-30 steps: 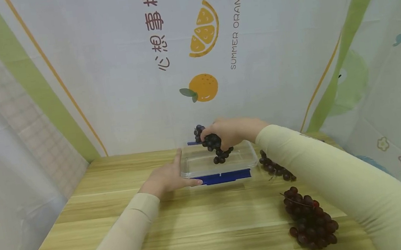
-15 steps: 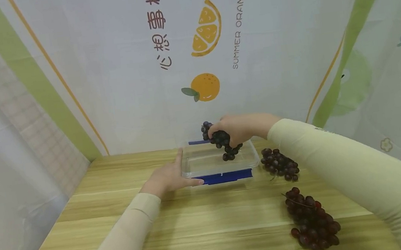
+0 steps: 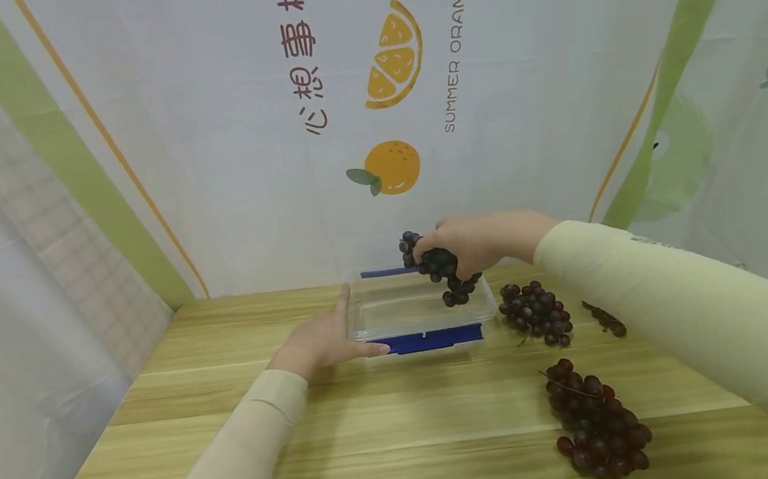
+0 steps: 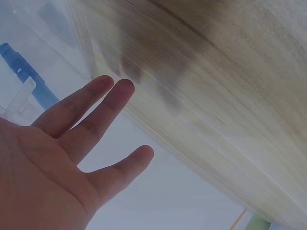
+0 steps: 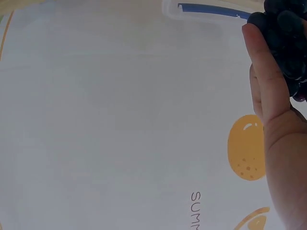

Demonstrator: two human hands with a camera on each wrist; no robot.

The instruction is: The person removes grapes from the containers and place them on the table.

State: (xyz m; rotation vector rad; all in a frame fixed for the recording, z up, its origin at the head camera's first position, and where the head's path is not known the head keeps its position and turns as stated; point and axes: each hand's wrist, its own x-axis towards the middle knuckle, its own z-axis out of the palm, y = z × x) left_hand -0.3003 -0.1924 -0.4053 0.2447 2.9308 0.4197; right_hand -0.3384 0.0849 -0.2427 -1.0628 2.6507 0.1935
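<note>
My right hand [image 3: 478,241] grips a bunch of dark grapes [image 3: 439,265] over the right end of a clear plastic food container [image 3: 388,330]. The lower grapes overlap the container's inside in the head view. In the right wrist view the same grapes [image 5: 288,52] show at the top right corner. My left hand [image 3: 320,340] rests at the container's left end with its fingers extended. Its thumb lies along the front by a blue clip flap [image 3: 439,338]. Three straight, spread fingers [image 4: 91,124] show in the left wrist view.
A second bunch of grapes [image 3: 535,313] lies just right of the container. A redder bunch [image 3: 597,425] is nearer the front right. Partly behind the right sleeve [image 3: 682,323] are more grapes [image 3: 605,318]. A printed curtain [image 3: 239,169] hangs behind the wooden table [image 3: 381,447].
My right hand has moved rightward over the container with the grapes still held. The bunches on the table to the right show more. My left hand stays in place.
</note>
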